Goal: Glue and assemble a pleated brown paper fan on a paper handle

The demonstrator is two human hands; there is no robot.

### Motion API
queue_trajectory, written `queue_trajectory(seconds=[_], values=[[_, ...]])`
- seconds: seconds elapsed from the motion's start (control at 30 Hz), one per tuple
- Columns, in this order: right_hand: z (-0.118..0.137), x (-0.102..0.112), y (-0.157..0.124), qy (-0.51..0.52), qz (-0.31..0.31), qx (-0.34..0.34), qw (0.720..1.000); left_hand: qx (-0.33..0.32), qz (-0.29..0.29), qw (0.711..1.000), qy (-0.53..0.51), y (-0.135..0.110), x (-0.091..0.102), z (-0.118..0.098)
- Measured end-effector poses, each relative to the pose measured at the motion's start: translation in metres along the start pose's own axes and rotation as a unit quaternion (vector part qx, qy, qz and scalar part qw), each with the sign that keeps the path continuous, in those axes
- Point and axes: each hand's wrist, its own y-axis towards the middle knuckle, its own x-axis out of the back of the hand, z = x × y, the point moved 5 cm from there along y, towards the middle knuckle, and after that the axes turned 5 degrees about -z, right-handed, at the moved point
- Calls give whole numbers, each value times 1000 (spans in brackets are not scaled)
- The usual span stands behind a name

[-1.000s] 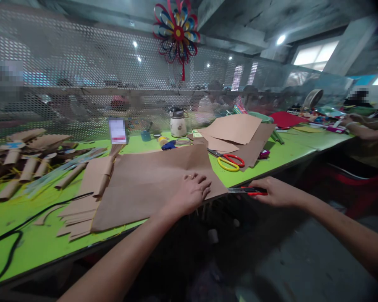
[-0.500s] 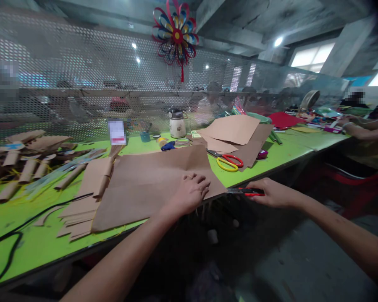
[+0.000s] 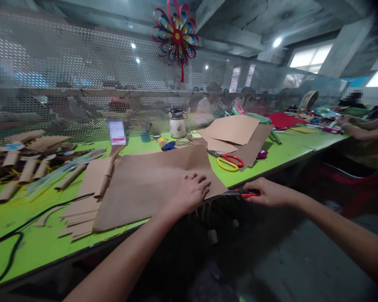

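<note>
A large sheet of brown kraft paper (image 3: 145,176) lies along the table's front edge. My left hand (image 3: 193,191) presses flat on its right part, fingers spread and slightly bent, with a ring on one finger. At the sheet's right corner, just off the table edge, my right hand (image 3: 267,193) is closed around a red and black utility knife (image 3: 250,193). Its blade points left and meets the paper's corner; the exact contact is too small to tell. Scissors (image 3: 228,162) with red and yellow handles rest beyond the corner, partly on other brown sheets (image 3: 233,130).
On the left of the green table (image 3: 34,251) lie rolled paper tubes (image 3: 28,170), cut paper strips (image 3: 78,222) and a black cable (image 3: 15,230). A white flask (image 3: 177,125) stands at the back by a perforated metal screen (image 3: 82,63). Another person's arm (image 3: 362,132) rests at far right.
My right hand and the utility knife have shifted slightly left, so the blade reaches a little further toward the paper's corner. My left hand stays nearly in place on the sheet.
</note>
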Motion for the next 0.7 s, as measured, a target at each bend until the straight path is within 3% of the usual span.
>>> queue_trajectory(seconds=[0.37,0.7], values=[[28,-8,21,-7,5,19,1000,5,-13,1000,-8,0,-5,5],[28,-5,11,-14,2,12,1000,8,-20,999,-34,0,-5,7]])
